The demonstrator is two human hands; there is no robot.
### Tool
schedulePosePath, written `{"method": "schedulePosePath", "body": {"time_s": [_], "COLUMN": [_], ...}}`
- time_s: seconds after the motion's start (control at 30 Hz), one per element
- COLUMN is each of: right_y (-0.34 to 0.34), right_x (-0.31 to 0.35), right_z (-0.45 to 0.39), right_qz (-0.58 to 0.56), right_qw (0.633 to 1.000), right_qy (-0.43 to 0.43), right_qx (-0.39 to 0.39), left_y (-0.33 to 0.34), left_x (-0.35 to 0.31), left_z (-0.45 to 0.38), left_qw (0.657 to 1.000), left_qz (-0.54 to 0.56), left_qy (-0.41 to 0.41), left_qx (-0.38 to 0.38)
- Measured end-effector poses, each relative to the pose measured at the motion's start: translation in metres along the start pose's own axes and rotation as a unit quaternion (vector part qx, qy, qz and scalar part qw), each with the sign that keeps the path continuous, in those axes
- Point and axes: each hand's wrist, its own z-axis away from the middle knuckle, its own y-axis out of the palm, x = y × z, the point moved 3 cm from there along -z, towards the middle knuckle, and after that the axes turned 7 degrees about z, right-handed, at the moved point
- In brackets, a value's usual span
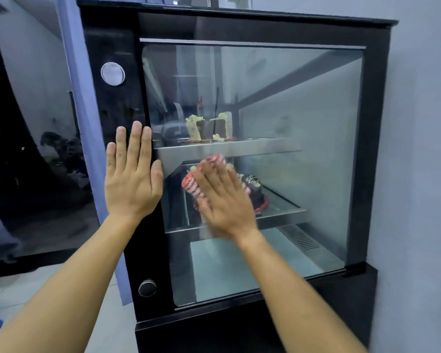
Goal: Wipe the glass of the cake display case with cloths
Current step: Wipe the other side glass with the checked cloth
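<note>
Two hands meet the display case [377, 149]: the left hand [131, 179] lies flat, fingers straight, on its black frame, while the right hand [225, 200] presses one red-and-white cloth [192, 186] under straight fingers against the glass [303, 123].

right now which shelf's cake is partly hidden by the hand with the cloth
The lower shelf: its dark cake sits behind the right hand pressing the striped cloth. The upper shelf's slices show fully.

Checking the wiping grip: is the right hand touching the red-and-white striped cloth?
Touching: the head view shows the right hand pressing flat on the red-and-white striped cloth.
</note>
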Motion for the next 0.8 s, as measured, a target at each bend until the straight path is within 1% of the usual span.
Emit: {"method": "schedulePosePath", "body": {"time_s": [0.03,0.07,0.1,0.13,0.17,0.2,0.23,0.27,0.3,0.33,0.37,0.4,0.43,0.47,0.5,0.53,0.57,0.6,0.63,0.67,0.7,0.73,0.77,0.8], "right_y": [-0.005,-0.009,-0.017,-0.023,-0.026,-0.023,-0.019,-0.012,-0.006,-0.002,0.003,0.004,-0.001,-0.005,-0.008,-0.013,-0.017,-0.018,-0.020,-0.025,-0.028,-0.029,-0.028,-0.024], "right_x": [-0.030,-0.068,-0.112,-0.159,-0.198,-0.222,-0.224,-0.203,-0.165,-0.117,-0.068,-0.024,0.010,0.023,0.017,-0.004,-0.032,-0.067,-0.107,-0.147,-0.182,-0.207,-0.213,-0.196], "right_z": [-0.005,-0.005,0.000,0.012,0.032,0.057,0.078,0.093,0.100,0.093,0.083,0.067,0.048,0.031,0.012,-0.007,-0.021,-0.029,-0.028,-0.018,0.001,0.028,0.053,0.073], "right_qz": [0.026,0.043,0.053,0.049,0.021,-0.015,-0.039,-0.029,0.002,0.013,-0.004,-0.038,-0.052,-0.048,-0.027,-0.009,0.007,0.010,0.013,0.016,0.006,-0.027,-0.069,-0.084], "right_qw": [1.000,0.997,0.986,0.958,0.910,0.845,0.784,0.754,0.765,0.809,0.869,0.931,0.975,0.994,0.999,1.000,1.000,0.995,0.981,0.958,0.925,0.879,0.820,0.771], "right_qy": [0.004,0.058,0.157,0.279,0.412,0.534,0.620,0.656,0.644,0.588,0.495,0.362,0.211,0.086,0.008,-0.011,0.026,0.100,0.190,0.283,0.377,0.472,0.564,0.628], "right_qx": [-0.003,-0.015,-0.031,-0.042,-0.044,-0.034,-0.018,-0.010,-0.014,-0.020,-0.004,0.028,0.045,0.046,0.032,0.016,-0.008,-0.028,-0.041,-0.050,-0.051,-0.054,-0.061,-0.058], "left_y": [0.000,0.000,0.001,0.001,0.002,0.002,0.002,0.002,0.003,0.002,0.002,0.002,0.002,0.003,0.003,0.003,0.003,0.003,0.003,0.003,0.003,0.004,0.004,0.004], "left_x": [0.000,0.000,0.000,0.000,-0.001,0.000,0.000,0.000,-0.001,0.000,0.000,0.000,0.001,0.001,0.001,0.001,0.002,0.002,0.002,0.002,0.002,0.001,0.001,0.000], "left_z": [0.001,0.001,0.001,0.001,0.001,0.001,0.001,0.001,0.000,0.000,0.001,0.002,0.002,0.002,0.001,0.001,0.001,0.001,0.002,0.002,0.002,0.002,0.002,0.002], "left_qw": [1.000,1.000,1.000,1.000,1.000,1.000,1.000,1.000,1.000,1.000,1.000,1.000,1.000,1.000,1.000,1.000,1.000,1.000,1.000,1.000,1.000,1.000,1.000,1.000], "left_qz": [0.004,0.008,0.011,0.010,0.007,0.003,-0.002,-0.004,-0.002,0.000,0.002,0.002,-0.001,-0.003,-0.003,-0.001,0.002,0.003,0.001,0.001,0.002,0.005,0.005,0.002], "left_qy": [-0.004,-0.007,-0.006,-0.005,-0.003,-0.002,-0.002,-0.002,-0.003,-0.005,-0.006,-0.004,-0.002,0.000,0.002,0.003,0.003,0.002,0.003,0.004,0.004,0.004,0.003,0.001], "left_qx": [-0.002,-0.004,-0.004,-0.007,-0.010,-0.012,-0.015,-0.017,-0.015,-0.013,-0.011,-0.011,-0.012,-0.012,-0.012,-0.014,-0.015,-0.016,-0.019,-0.022,-0.023,-0.023,-0.023,-0.024]}}
